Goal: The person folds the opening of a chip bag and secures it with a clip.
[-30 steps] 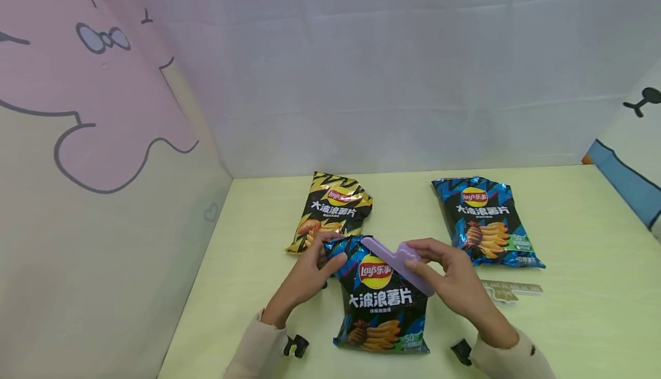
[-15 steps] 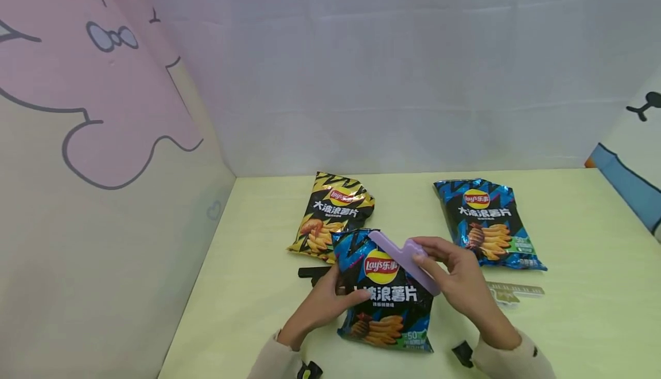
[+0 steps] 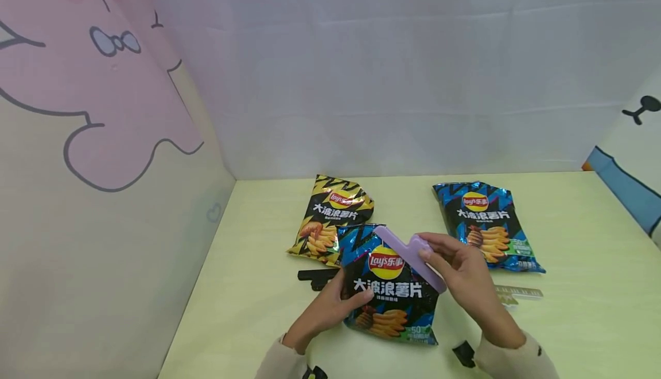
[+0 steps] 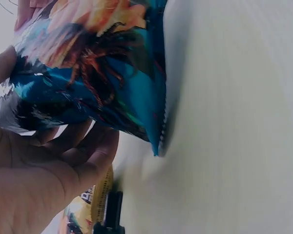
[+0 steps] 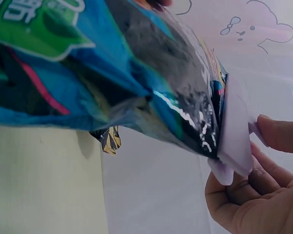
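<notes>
In the head view, a blue-and-black bag of Lay's chips (image 3: 389,304) is held up above the table near its front middle. My left hand (image 3: 327,311) grips its left side, thumb on the front face and fingers behind; the left wrist view shows those fingers (image 4: 95,146) under the bag's edge. A purple bag clip (image 3: 409,257) lies slantwise across the bag's upper right corner. My right hand (image 3: 467,278) pinches the clip's raised tab between thumb and fingers. From the right wrist, the clip (image 5: 234,131) sits over the bag's end.
Behind the held bag lies a yellow-and-black chip bag (image 3: 330,215). Another blue chip bag (image 3: 485,224) lies at the back right. A gold-and-clear clip (image 3: 524,292) rests right of my right hand, a black clip (image 3: 316,274) left of the held bag. White fabric (image 3: 413,81) closes the back.
My left hand has let go of the bag's upper left corner and moved down to its left side, uncovering the black clip. Bag and purple clip have shifted slightly up and right.
</notes>
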A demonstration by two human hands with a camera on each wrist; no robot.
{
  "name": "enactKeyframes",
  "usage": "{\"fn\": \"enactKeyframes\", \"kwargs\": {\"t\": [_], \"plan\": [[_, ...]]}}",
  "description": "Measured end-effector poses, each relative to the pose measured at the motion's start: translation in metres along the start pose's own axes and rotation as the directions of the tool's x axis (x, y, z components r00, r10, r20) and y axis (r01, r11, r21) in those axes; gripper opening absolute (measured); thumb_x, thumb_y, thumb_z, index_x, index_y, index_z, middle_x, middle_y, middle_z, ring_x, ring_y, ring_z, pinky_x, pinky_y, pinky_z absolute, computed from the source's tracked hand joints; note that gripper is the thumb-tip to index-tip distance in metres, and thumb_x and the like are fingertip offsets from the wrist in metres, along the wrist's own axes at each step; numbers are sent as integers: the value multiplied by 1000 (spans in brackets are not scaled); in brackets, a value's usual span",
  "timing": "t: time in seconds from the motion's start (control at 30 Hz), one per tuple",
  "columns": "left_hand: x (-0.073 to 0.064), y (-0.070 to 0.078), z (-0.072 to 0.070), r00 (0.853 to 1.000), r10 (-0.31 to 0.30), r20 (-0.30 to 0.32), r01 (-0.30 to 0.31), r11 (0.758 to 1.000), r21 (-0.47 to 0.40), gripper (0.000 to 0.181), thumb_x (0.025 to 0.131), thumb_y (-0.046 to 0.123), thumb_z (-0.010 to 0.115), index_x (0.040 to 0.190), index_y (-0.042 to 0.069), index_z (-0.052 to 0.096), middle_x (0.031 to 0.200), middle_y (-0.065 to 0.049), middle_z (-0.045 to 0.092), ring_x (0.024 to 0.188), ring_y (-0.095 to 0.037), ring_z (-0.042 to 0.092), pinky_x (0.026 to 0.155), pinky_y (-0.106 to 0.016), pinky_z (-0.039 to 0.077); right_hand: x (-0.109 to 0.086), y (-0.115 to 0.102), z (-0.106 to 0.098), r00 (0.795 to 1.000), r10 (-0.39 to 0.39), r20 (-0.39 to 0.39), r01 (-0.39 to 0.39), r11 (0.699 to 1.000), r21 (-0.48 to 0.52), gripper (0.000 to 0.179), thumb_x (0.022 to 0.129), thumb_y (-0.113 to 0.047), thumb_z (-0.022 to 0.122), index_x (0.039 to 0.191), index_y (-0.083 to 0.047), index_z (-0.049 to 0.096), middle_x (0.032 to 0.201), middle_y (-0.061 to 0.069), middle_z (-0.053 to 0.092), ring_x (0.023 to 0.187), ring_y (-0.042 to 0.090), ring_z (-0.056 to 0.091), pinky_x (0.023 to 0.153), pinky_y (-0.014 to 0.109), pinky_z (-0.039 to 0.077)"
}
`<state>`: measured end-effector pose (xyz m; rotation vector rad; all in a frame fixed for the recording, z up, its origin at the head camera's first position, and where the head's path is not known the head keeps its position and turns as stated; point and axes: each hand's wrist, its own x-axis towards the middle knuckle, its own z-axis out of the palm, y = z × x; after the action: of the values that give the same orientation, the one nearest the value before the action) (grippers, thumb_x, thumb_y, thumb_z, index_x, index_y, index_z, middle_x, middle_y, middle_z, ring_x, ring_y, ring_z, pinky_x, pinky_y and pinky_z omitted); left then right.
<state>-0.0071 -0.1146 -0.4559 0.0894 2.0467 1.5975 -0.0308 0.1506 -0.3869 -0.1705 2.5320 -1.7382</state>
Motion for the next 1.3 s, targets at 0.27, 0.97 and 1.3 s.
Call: {"fn": "enactKeyframes", "kwargs": {"t": [0.27, 0.97, 1.3], "plan": [[1, -5, 4, 1000, 1, 11, -1, 999, -38, 80, 95, 54, 63, 159, 21, 28, 147, -11, 55, 130, -28, 59, 109, -49, 49, 5, 0, -4, 999, 23, -44, -24, 1000, -14, 34, 99, -22, 65, 131, -12, 66, 122, 16, 73, 92, -1, 66, 78, 18, 55], [11, 0, 13, 992, 16, -121, -26, 997, -78, 72, 100, 55, 54, 157, 15, 34, 152, -14, 51, 139, -33, 53, 113, -50, 46, 33, 2, -15, 996, 43, -81, -50, 995, -86, 41, 100, -34, 62, 136, -13, 64, 127, 16, 71, 92, -6, 66, 79, 15, 55], [10, 2, 14, 991, 30, -129, -45, 992, -115, 67, 102, 52, 52, 155, 14, 38, 150, -18, 52, 138, -38, 53, 110, -51, 48, 44, 6, -18, 996, 50, -73, -57, 994, -95, 41, 102, -32, 60, 137, -13, 62, 127, 17, 71, 90, -9, 65, 80, 13, 54]]}}
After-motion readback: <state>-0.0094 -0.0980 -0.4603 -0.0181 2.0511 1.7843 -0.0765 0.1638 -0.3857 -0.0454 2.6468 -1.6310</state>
